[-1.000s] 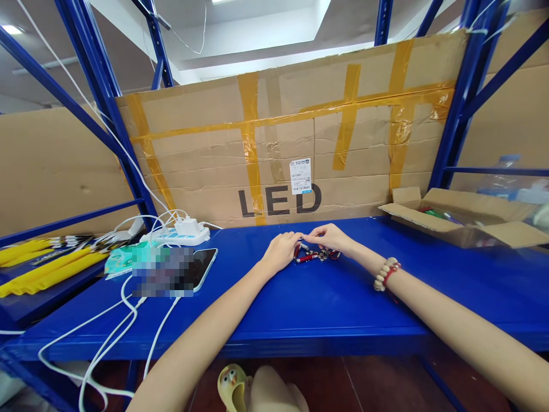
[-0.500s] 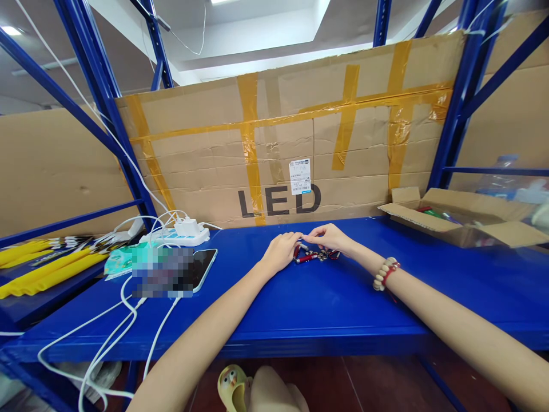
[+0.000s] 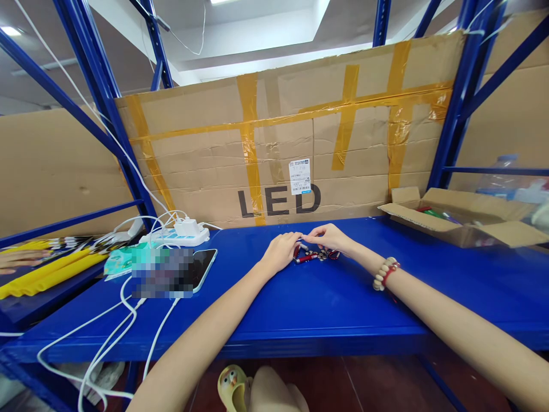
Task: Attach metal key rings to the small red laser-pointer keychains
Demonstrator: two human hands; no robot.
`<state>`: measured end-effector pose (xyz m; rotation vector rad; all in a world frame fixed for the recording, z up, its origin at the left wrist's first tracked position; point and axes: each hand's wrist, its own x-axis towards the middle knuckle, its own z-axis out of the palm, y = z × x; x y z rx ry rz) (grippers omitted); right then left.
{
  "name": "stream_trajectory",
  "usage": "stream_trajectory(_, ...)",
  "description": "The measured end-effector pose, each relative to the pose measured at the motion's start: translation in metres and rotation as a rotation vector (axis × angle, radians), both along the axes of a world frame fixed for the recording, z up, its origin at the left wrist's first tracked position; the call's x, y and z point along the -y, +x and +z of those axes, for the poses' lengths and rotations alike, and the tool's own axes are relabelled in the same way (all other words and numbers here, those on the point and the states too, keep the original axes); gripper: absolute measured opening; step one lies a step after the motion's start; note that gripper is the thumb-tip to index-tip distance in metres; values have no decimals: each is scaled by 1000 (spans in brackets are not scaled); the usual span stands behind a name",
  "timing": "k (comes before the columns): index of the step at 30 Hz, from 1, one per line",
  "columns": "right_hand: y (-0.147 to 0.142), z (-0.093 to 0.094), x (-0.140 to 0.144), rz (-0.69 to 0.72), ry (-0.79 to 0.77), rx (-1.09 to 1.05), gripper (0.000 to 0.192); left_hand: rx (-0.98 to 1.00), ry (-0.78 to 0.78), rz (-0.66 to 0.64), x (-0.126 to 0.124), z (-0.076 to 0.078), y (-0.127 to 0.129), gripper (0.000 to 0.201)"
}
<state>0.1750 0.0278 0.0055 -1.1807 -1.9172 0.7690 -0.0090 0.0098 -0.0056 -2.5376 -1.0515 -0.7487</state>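
On the blue surface (image 3: 326,309), well back toward the rear, lies a small cluster of red-and-silver keychain pieces (image 3: 312,256). The left hand (image 3: 281,252) rests curled at its left edge and the right hand (image 3: 329,237) arches over it from behind; the fingers (image 3: 306,234) of the two hands meet pinched together on one small piece, too small to tell which. A bead bracelet (image 3: 385,273) circles the right wrist. Behind stands a taped cardboard sheet (image 3: 291,143) printed LED, framed by blue rack posts (image 3: 454,97). To the left lie a phone (image 3: 204,264), a white power strip (image 3: 176,233) and white cables (image 3: 107,332); yellow items (image 3: 47,269) sit on the neighbouring shelf. An open cardboard box (image 3: 463,220) sits at the right. Overhead, a white ceiling (image 3: 257,28) with a light.
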Motion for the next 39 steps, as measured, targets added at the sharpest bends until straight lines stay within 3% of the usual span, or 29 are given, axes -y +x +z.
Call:
stream_trajectory(11,-1,3,4,-22,9,19,47,2,-7,-16,-1,0,0,23)
stream_trajectory(21,-4,8,7,-77,138,16,40,41,-14,-23,0,-1,0,26)
stream_trajectory(39,-5,10,12,-43,58,-30,42,74,-63,-50,4,2,0,25)
